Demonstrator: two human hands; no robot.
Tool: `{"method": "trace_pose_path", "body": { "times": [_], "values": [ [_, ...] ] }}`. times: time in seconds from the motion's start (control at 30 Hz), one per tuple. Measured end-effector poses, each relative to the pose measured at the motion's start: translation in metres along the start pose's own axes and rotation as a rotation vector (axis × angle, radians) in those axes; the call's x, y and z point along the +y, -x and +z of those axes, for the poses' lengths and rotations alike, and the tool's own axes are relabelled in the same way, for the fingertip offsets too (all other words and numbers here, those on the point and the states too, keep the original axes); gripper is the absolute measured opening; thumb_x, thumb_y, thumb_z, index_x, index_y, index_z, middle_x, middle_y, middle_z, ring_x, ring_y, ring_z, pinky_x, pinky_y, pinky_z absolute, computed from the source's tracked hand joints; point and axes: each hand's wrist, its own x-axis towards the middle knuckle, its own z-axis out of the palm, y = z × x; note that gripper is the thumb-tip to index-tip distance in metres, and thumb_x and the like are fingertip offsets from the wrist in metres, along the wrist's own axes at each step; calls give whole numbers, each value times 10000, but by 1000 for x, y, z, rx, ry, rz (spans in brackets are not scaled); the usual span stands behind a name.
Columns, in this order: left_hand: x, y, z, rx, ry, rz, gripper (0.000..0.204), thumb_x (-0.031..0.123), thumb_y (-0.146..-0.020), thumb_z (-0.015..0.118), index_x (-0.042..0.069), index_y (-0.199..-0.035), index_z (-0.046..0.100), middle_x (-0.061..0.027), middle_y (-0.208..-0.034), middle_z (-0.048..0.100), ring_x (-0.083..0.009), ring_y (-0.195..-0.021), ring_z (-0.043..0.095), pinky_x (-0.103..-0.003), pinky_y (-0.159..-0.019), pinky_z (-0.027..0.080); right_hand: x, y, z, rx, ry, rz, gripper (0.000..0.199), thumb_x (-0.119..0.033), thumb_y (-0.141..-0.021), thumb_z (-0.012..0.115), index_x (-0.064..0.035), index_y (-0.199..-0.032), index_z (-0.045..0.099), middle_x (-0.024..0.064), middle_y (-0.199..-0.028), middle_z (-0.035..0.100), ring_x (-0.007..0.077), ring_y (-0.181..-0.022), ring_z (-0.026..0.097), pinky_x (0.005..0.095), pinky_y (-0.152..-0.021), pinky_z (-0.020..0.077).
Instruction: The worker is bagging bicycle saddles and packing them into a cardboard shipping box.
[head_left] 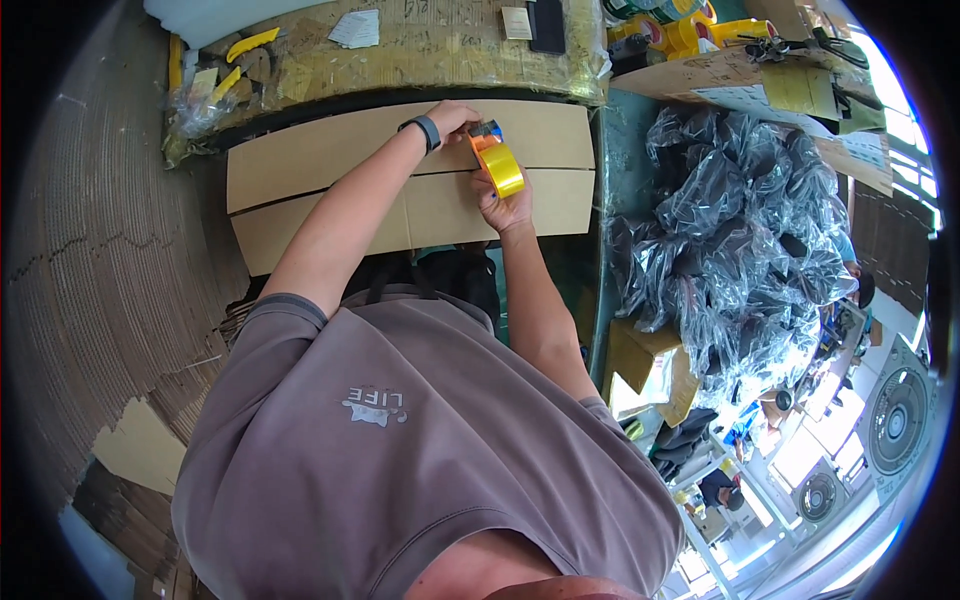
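A closed brown cardboard box (310, 170) lies in front of me, its two flaps meeting along a narrow seam. Over its right half, my right hand (508, 208) is wrapped round a tape dispenser (477, 146) with an orange frame and a dark front end. A roll of yellow tape (503, 172) sits on the dispenser. My left hand (455, 119), with a dark band on the wrist, is beside the front end of the dispenser. Its fingers are curled together, and what they pinch is too small to make out.
Behind the box stands a tape-covered worktable (400, 60) with yellow-handled cutters (252, 44), papers and a dark flat object. Stacked cardboard (110, 220) rises at left. At right are plastic-wrapped dark items (730, 230), an open carton (645, 365) and more tape rolls (690, 35).
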Motion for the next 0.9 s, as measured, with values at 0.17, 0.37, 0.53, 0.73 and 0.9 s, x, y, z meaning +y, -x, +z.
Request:
{"method": "trace_pose_path", "body": {
  "times": [0.17,0.37,0.53,0.73,0.9],
  "values": [
    [-11,14,-33,52,375,-73,274,398,-1047,754,144,-1149,737,22,-913,752,-99,-747,667,-291,-639,580,9,-5,16,-53,-107,46,479,-393,-1064,652,22,-1302,640,155,-1000,610,239,-825,545,309,-687,615],
    [-27,94,-97,442,-1060,621,1014,671,-840,859,95,-1610,536,-229,-1557,622,-359,-1442,602,-577,-1183,487,9,-4,3,-60,-105,-30,523,-389,-1068,648,54,-1344,612,142,-994,592,231,-858,539,357,-765,664],
    [-33,152,-116,220,-1571,301,1551,762,-537,963,184,-1783,243,-252,-1827,142,-430,-1708,95,-716,-1345,71,14,-8,0,-32,-123,-37,522,-402,-1069,647,53,-1323,616,130,-990,578,230,-865,533,388,-805,668],
    [-59,165,-129,317,-1386,533,1313,724,-532,987,336,-1685,493,-235,-1794,243,-447,-1685,142,-703,-1348,70,30,8,12,-42,4,-2,461,-422,-1085,624,-21,-1310,652,137,-1050,628,261,-884,558,425,-840,671],
    [-61,198,-119,338,-1350,491,1244,636,-558,1011,312,-1657,526,-231,-1780,269,-468,-1674,182,-689,-1356,97,60,-6,75,176,400,-58,501,-435,-1125,575,-21,-1400,639,137,-1141,680,265,-959,632,421,-894,655]
  ]
}}
